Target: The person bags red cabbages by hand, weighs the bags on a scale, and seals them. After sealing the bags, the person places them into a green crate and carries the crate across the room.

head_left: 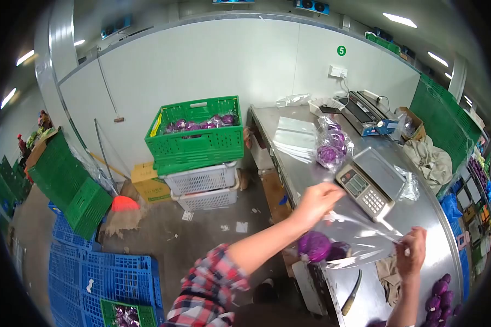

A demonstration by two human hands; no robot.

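A clear plastic bag (360, 234) is stretched between my two hands over the steel table. My left hand (321, 203) pinches one edge, just left of the scale (368, 185). At the opposite edge, my right hand (412, 252) grips the plastic with bent fingers. Below the bag, a red cabbage (314, 246) sits at the table's near edge. Beside it is a second, darker red cabbage (339, 251), partly behind the plastic. A knife (352, 294) with a wooden handle and a beige cloth (388, 278) lie closer to me.
Wrapped red cabbages (333, 147) and flat plastic bags (295, 136) lie farther up the table, near a wrapping machine (368, 111). Purple vegetables (441, 300) are heaped at lower right. A green crate (196, 141) of cabbages tops white crates (204, 188); blue pallets (103, 272) are at left.
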